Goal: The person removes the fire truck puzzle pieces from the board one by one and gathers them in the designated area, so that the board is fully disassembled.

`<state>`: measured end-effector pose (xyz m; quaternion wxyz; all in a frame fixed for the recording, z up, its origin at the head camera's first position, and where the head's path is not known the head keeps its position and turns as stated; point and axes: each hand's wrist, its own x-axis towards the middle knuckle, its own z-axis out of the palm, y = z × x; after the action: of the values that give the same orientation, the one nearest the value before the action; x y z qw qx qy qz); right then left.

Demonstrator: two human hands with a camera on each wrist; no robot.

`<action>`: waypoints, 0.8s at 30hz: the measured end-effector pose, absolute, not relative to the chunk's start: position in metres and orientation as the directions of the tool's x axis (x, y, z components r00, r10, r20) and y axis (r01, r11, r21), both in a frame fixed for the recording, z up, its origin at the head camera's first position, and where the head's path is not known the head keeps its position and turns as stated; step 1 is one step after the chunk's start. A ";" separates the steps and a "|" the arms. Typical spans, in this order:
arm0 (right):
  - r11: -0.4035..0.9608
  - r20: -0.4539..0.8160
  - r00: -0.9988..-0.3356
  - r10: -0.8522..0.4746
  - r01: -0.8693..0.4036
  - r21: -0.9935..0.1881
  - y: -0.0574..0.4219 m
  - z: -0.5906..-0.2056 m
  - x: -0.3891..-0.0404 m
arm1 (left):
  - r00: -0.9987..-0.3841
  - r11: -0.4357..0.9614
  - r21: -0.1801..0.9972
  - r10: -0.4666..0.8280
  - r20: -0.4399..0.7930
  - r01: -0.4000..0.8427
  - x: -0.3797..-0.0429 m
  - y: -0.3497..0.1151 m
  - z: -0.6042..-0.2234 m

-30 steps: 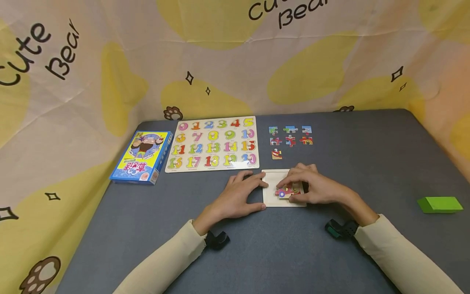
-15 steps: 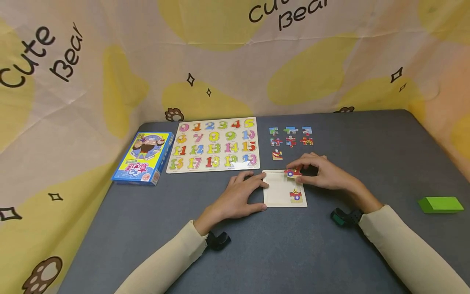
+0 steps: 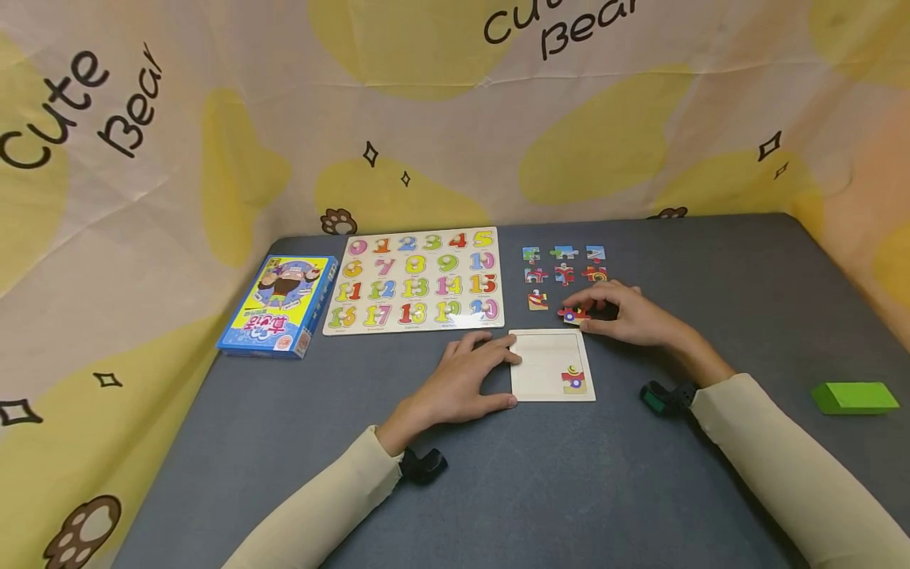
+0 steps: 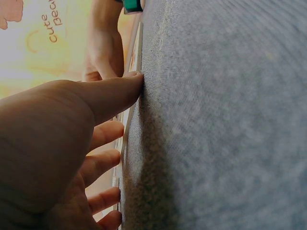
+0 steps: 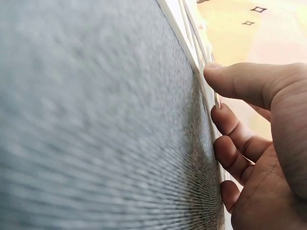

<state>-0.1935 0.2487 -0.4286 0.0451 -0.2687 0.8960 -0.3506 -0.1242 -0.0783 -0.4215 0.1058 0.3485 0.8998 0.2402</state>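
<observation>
In the head view a pale square puzzle tray lies before me, one jigsaw piece sitting in its front right corner. My left hand rests at the tray's left side, thumb at the near corner, fingers spread along the edge. Just beyond the tray's far right corner, my right hand pinches a red and yellow jigsaw piece between thumb and fingers. Several loose jigsaw pieces lie in rows behind it. In the right wrist view the thumb and fingertips meet at the thin piece's edge.
A number puzzle board lies at the back, left of the loose pieces. Left of it is a blue and yellow box. A green block lies at the far right. A patterned cloth hangs behind the table.
My right hand lifted the piece off the tray and carried it away from me past the far edge, uncovering the corner piece. My left hand stayed put.
</observation>
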 end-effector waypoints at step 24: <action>0.670 0.028 -0.862 -0.506 -0.413 -0.617 0.244 -0.423 -0.218 | -0.736 0.648 0.502 0.676 -0.035 0.573 -0.127 -0.079 -0.424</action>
<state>-0.2175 0.2441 -0.4231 0.0729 -0.2522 0.9107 -0.3188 -0.1266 -0.0786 -0.4242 0.1100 0.3465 0.9012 0.2360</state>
